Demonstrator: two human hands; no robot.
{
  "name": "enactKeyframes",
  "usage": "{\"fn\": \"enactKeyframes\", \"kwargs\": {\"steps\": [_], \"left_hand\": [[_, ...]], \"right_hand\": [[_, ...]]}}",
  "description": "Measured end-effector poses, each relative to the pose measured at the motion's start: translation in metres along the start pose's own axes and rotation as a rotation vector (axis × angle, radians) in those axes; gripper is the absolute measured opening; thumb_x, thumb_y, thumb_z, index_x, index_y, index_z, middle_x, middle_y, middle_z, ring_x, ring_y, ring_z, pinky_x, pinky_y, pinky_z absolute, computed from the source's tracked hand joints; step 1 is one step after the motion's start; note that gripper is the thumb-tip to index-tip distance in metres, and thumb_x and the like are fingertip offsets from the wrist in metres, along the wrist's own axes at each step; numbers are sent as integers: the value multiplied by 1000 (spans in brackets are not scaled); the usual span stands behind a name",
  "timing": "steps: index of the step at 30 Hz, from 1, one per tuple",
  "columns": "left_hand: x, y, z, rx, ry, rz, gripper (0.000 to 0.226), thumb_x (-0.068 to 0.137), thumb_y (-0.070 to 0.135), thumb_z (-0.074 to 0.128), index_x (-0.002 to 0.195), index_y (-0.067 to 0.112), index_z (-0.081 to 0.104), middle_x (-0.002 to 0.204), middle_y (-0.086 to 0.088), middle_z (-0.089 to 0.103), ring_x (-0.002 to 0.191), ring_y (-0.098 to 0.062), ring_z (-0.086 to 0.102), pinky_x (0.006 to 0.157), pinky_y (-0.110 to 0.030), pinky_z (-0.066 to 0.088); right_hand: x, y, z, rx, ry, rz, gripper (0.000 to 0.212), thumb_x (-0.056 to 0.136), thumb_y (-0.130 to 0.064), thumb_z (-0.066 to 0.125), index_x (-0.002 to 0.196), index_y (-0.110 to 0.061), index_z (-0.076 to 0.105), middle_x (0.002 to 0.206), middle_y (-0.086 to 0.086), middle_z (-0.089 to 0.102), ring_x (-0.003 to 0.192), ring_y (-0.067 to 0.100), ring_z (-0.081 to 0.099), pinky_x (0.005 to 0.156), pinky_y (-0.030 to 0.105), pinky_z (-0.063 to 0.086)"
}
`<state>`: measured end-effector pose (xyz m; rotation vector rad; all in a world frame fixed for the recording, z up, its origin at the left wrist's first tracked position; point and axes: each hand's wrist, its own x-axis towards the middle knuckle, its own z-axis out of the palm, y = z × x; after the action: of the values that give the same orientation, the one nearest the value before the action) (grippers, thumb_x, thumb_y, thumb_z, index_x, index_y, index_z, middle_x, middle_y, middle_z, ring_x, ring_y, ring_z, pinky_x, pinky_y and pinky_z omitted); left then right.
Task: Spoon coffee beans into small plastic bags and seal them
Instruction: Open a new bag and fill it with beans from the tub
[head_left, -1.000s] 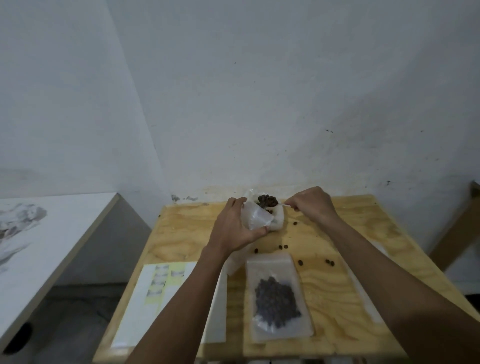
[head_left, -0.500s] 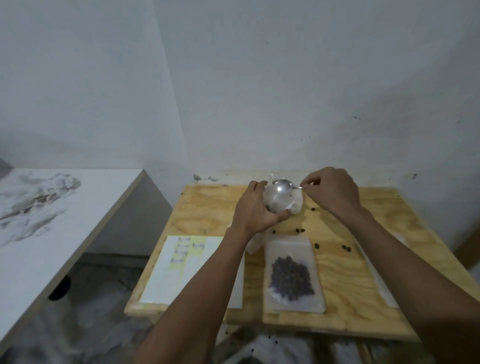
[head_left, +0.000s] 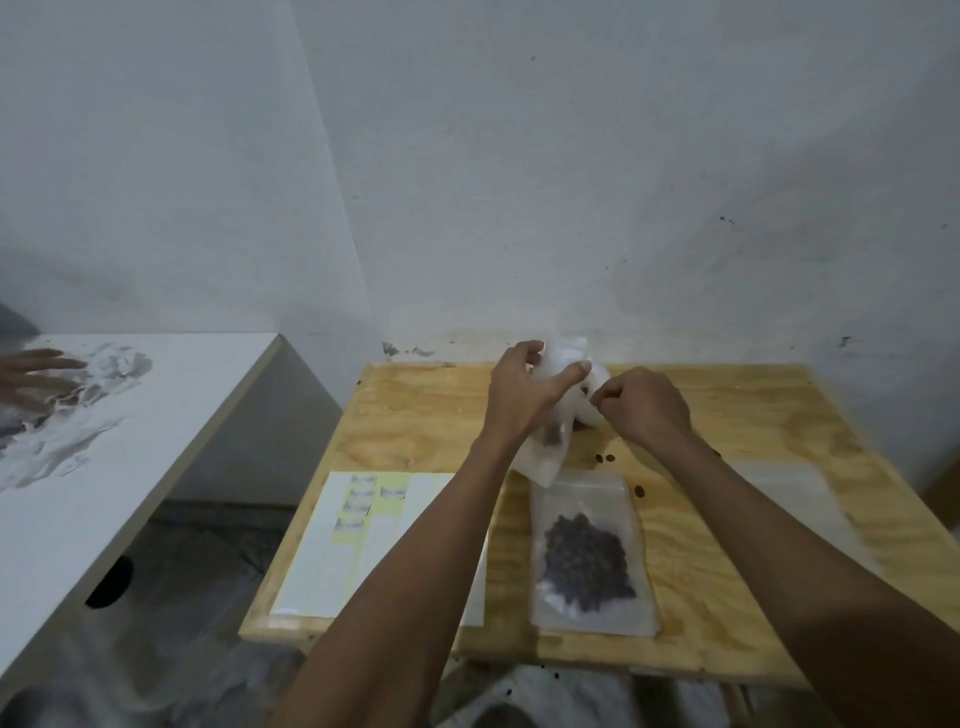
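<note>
Head view: a plywood surface (head_left: 753, 415) fills the lower right, a white surface (head_left: 130, 467) stands apart at 9 o'clock, with another person's hand (head_left: 36, 376) resting on it among crumpled plastic. On the plywood at 7 o'clock lies a white label sheet (head_left: 332, 561) bearing a few small labels. Beside it at 6 o'clock lies a filled bag (head_left: 589, 556) of dark beans, flat. An empty clear bag (head_left: 795, 493) lies flat at 4 o'clock, blurred.

At 12 o'clock, near the wall, the left hand (head_left: 524, 400) holds a bag (head_left: 543, 457) upright above the plywood, its grip curled round the bag's upper part, thumb and fingers apart at the mouth; a few beans show dark inside the hanging lower part. The right hand (head_left: 644, 408), just beside it, has its grip pressed together in a pinch at the bag's mouth; what it pinches is too small to tell. Behind both hands sits a white rounded container (head_left: 597, 376), mostly hidden. Loose beans (head_left: 605, 458) lie scattered between the hands and the filled bag.
</note>
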<state>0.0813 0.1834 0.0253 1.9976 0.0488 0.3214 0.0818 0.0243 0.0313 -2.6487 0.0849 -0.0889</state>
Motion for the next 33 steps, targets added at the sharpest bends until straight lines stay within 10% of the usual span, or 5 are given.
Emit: {"fn": "enactKeyframes", "kwargs": {"steps": [7,23,33], "left_hand": [[8,1,-2,48,-61,34,97,58,76,66,133,15,60,122,4,63,107,-15,63,92,-39,56],[-15,-7,-21,460,-140,273,111,58,81,56,142,10,47,130,-1,50,111,-20,58,85,-36,52],[-22,-4,-18,419,-74,272,91,67,68,75,134,12,51,124,-1,53,104,-19,59,75,-28,45]], "right_hand": [[12,10,-5,496,-93,296,24,73,-27,84,76,-4,76,81,11,75,72,29,68,60,36,45],[2,4,-57,435,26,221,40,69,-9,71,52,-17,36,51,2,39,49,20,32,51,31,31],[-13,-10,-65,147,-35,-93,12,85,-26,74,80,-21,83,78,-3,77,68,17,70,67,35,61]]}}
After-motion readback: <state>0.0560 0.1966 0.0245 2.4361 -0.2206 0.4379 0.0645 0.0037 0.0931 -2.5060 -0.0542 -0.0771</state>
